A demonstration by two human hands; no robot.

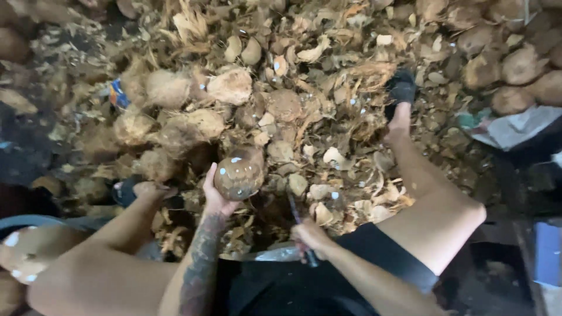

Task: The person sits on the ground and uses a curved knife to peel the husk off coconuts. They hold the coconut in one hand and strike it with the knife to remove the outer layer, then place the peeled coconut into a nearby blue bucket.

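Step in hand: a husked coconut [238, 175] is held up over the husk heap [304, 111]; judged to be mid-trimming, with the shell mostly bare and brown and a few pale flecks left on it.
Left hand [215, 196]: closed around the coconut from below and from the left side, fingers curled up against the shell; the forearm beneath it is tattooed.
Right hand [309, 237]: wrapped tight around the handle of a dark-bladed knife [294, 212]; the blade is pointed up and away toward the coconut, just beside it and not seen touching.
Coconut position: between the knees, near the middle of the view, raised clear of the heap.
Next move, as judged: blade and shell need to be brought together with the left fingers kept out of the cutting line; the shell is round and may roll in the palm.
Surroundings: unhusked coconuts [521, 64] are piled at upper right; a black shoe [402, 88] is planted in the husks.
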